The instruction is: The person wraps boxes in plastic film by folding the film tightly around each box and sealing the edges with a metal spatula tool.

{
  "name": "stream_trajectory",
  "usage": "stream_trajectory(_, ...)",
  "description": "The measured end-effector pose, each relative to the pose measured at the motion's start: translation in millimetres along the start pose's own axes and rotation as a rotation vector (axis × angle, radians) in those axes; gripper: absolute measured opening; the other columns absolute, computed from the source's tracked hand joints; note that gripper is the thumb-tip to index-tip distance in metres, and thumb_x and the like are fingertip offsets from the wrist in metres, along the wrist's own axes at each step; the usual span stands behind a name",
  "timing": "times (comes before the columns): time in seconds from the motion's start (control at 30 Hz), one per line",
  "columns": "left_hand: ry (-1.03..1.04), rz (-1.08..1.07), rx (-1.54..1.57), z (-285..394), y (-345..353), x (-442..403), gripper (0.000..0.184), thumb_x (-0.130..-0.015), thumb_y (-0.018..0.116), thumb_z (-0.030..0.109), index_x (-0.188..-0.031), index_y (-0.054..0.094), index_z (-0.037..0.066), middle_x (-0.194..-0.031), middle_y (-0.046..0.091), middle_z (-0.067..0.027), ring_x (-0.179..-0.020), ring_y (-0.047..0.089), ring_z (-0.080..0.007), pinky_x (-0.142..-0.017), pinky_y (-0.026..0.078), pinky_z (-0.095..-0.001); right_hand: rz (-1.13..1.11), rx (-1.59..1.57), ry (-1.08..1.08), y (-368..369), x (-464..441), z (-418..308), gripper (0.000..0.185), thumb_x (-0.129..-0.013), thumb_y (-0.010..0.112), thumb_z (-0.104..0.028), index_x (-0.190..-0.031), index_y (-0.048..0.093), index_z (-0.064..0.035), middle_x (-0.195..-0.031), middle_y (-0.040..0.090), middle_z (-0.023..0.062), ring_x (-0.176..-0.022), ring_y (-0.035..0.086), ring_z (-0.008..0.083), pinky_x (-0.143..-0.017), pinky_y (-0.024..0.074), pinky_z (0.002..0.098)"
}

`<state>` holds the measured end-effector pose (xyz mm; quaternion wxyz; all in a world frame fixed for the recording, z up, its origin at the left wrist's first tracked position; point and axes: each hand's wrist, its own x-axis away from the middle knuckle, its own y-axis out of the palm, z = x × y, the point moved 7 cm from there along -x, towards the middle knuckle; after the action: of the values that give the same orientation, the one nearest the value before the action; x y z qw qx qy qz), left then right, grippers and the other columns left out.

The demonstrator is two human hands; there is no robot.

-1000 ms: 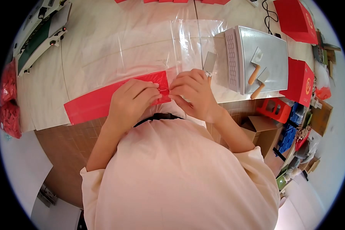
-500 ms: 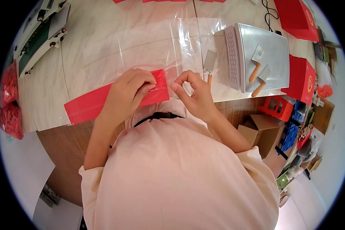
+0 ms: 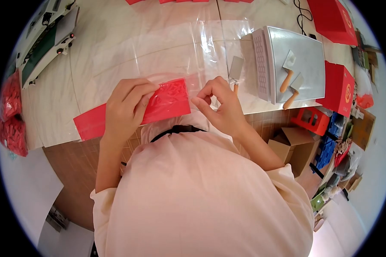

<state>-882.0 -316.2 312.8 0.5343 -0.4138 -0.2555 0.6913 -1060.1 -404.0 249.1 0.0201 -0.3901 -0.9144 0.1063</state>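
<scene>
Toward nine o'clock my left hand (image 3: 125, 107) has slid along the red strip (image 3: 171, 104) at the desk's (image 3: 98, 21) six-o'clock edge. Right hand (image 3: 224, 106), three o'clock: narrow; whether either grip is closed, I can't tell.

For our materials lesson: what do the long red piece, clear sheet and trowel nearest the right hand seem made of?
Long red piece: card or plastic, unclear; straight edges, shiny wrinkles at one end.
Clear sheet: probably plastic film, glossy; see-through, with bright streaks.
Trowel: likely metal blade, satin grey; handle probably wood, from its tan colour.
</scene>
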Motion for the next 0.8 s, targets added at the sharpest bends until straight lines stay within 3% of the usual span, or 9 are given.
stream_trajectory(0.2, 0.068, -0.089, 0.044, 2.5, 10.1, 14.9, 0.025, -0.075, 0.073, 0.001, -0.100, 0.071, 0.005, -0.108, 0.067, -0.0074, -0.098, 0.062, -0.0250, -0.080, 0.051, -0.0365, -0.029, 0.095, -0.171, 1.6, -2.3, -13.4, 0.010, -0.084, 0.071, -0.011, -0.082, 0.061, -0.0087, -0.073, 0.057, 0.0015, -0.078, 0.049, 0.0199, -0.078, 0.0369, 0.0351)
stream_trajectory(0.33, 0.029, -0.098, 0.082, 1.0, 7.3, 17.7, 0.029, -0.073, 0.077, 0.007, -0.102, 0.072, 0.006, -0.112, 0.065, -0.0064, -0.103, 0.060, -0.0248, -0.083, 0.049, -0.0365, -0.132, 0.247, -0.102, 6.9, -6.9, -28.0, 0.010, -0.082, 0.072, -0.015, -0.083, 0.064, -0.0098, -0.073, 0.057, 0.0011, -0.079, 0.049, 0.0202, -0.078, 0.0351, 0.0351)
stream_trajectory(0.5, -0.013, -0.158, 0.005, 0.7, 5.3, 18.4, 0.040, -0.069, 0.082, 0.017, -0.107, 0.072, 0.011, -0.112, 0.061, -0.0033, -0.096, 0.053, -0.0224, -0.084, 0.044, -0.0350, -0.230, 0.327, 0.052, 16.2, -15.6, -31.4, 0.011, -0.078, 0.076, -0.020, -0.082, 0.069, -0.0121, -0.072, 0.054, 0.0005, -0.077, 0.045, 0.0188, -0.077, 0.0358, 0.0347)
stream_trajectory(0.6, -0.095, -0.160, 0.164, -2.9, 12.5, 20.1, 0.037, -0.070, 0.079, 0.016, -0.106, 0.073, 0.013, -0.109, 0.058, -0.0022, -0.090, 0.050, -0.0212, -0.086, 0.040, -0.0365, -0.291, 0.372, 0.122, 23.4, -20.7, -28.9, 0.011, -0.078, 0.076, -0.019, -0.082, 0.070, -0.0109, -0.073, 0.054, 0.0024, -0.081, 0.046, 0.0205, -0.077, 0.0366, 0.0348)
stream_trajectory(0.8, -0.089, -0.201, 0.163, -8.1, 15.7, 20.0, 0.040, -0.068, 0.082, 0.018, -0.107, 0.073, 0.014, -0.107, 0.056, -0.0022, -0.089, 0.048, -0.0206, -0.080, 0.041, -0.0344, -0.308, 0.333, 0.258, 29.6, -20.6, -28.6, 0.014, -0.079, 0.076, -0.019, -0.087, 0.072, -0.0086, -0.080, 0.058, 0.0069, -0.086, 0.045, 0.0230, -0.081, 0.0381, 0.0356)
